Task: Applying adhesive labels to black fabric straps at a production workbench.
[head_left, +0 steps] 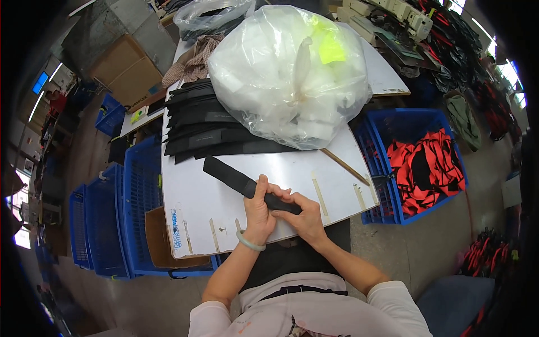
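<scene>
A black fabric strip (227,175) slants across the near part of the white table (269,171), held above it by both of my hands. My left hand (260,210) is wrapped round its middle, thumb pointing up, with a pale bangle at the wrist. At the strip's right end my right hand (305,216) grips it, the fingers bent over the edge. The strip's far end points up and left, free of any hand. Beyond it, similar black strips (196,126) lie in an overlapping stack on the table's left side.
A large clear bag of white pieces (281,84) rests on the table's far half. Next to it lies a thin wooden stick (345,167). Blue crates (143,202) stand at the left; another blue crate (393,168) at the right holds red and black pieces (426,168).
</scene>
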### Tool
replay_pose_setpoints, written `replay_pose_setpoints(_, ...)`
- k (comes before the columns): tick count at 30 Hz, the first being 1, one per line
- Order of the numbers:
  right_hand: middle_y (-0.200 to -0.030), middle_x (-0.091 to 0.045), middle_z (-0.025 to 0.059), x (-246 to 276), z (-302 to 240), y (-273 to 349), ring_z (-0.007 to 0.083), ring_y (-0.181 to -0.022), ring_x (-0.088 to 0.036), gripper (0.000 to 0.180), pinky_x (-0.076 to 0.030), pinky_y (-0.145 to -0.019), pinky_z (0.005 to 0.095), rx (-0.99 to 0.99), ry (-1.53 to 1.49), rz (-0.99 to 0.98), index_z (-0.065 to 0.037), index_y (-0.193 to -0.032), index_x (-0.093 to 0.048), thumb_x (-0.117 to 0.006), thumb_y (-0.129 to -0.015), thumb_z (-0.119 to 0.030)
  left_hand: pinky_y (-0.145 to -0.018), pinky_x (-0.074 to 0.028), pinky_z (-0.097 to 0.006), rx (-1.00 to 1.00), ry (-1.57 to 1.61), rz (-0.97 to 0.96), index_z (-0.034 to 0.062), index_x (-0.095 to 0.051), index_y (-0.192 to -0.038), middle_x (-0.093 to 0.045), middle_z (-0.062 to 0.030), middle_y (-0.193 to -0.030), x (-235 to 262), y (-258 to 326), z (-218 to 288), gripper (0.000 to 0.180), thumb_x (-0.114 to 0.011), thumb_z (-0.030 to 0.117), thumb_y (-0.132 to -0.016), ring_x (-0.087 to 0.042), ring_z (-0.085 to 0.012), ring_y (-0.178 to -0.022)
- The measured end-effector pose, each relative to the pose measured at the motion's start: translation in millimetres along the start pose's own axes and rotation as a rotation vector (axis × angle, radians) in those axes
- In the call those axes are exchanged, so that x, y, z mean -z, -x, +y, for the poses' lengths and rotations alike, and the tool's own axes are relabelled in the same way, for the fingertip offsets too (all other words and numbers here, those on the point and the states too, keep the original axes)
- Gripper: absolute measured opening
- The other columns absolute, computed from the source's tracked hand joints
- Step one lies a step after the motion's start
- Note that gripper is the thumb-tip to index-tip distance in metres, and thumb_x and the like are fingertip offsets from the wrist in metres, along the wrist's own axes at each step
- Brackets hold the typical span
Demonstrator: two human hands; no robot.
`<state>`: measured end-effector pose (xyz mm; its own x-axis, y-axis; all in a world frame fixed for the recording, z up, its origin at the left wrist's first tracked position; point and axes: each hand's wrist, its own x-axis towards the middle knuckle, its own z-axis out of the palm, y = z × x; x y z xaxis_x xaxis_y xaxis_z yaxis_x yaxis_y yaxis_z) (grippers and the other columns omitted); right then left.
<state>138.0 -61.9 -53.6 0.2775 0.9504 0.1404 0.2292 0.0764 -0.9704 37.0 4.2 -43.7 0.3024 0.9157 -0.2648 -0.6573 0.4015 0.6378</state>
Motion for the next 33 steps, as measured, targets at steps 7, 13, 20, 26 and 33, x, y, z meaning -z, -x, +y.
replay_pose_setpoints(7, -0.081, -0.068, 0.0061, 26.7, -4.4, -47.2, 0.0091, -0.072, -0.061, 0.015, -0.047, -0.064, 0.0232, 0.099, -0.005, -0.025, 0.002, -0.091, -0.069, -0.069, -0.084, -0.012, -0.068, -0.052, -0.045, -0.052, 0.021, 0.258, 0.0123, -0.044, -0.067, -0.047, -0.0039, -0.052, 10.5, -15.6, 16.1, 0.044, -0.064, 0.045, -0.089, -0.050, -0.0202, -0.044)
replay_pose_setpoints(13, -0.077, -0.067, 0.0164, 24.8, 19.7, -174.9, 0.0332, -0.075, -0.066, 0.016, -0.050, -0.069, 0.0409, 0.309, 0.349, 0.452, 0.002, -0.090, -0.067, -0.064, -0.083, -0.013, -0.069, -0.051, -0.045, 0.062, 0.007, 0.240, 0.0135, -0.044, -0.066, -0.045, -0.0039, -0.051, 20.5, -3.9, 8.5, 0.042, -0.063, 0.042, -0.090, -0.049, -0.0213, -0.043)
replay_pose_setpoints(20, -0.079, -0.067, 0.0182, 5.0, 16.1, -190.6, 0.0417, -0.079, -0.063, 0.027, -0.049, -0.072, 0.0469, -0.027, 0.427, 0.523, 0.003, -0.081, -0.062, -0.069, -0.077, -0.023, -0.063, -0.051, -0.040, 0.159, 0.053, 0.244, 0.0140, -0.044, -0.068, -0.043, -0.0025, -0.051, 28.9, 10.3, -5.8, 0.039, -0.061, 0.040, -0.092, -0.045, -0.0180, -0.042)
replay_pose_setpoints(26, -0.066, -0.063, 0.0064, 46.8, -2.2, -107.0, 0.0167, -0.059, -0.064, 0.015, -0.049, -0.051, 0.0275, -0.246, -0.027, 0.310, -0.001, -0.077, -0.062, -0.071, -0.079, -0.012, -0.060, -0.053, -0.037, 0.172, 0.048, 0.104, 0.0091, -0.049, -0.074, -0.045, -0.0032, -0.055, 41.3, 6.3, -4.3, 0.028, -0.063, 0.025, -0.091, -0.048, -0.0169, -0.044)
replay_pose_setpoints(33, -0.071, -0.063, 0.0098, 61.5, -22.3, -36.0, 0.0183, -0.056, -0.065, 0.014, -0.051, -0.047, 0.0247, -0.420, -0.651, -0.326, 0.002, -0.090, -0.058, -0.069, -0.081, -0.002, -0.057, -0.053, -0.031, 0.113, 0.003, -0.216, -0.0095, -0.055, -0.110, -0.055, -0.0065, -0.075, 7.2, 8.3, 9.9, 0.032, -0.066, 0.005, -0.084, -0.049, -0.0126, -0.048)
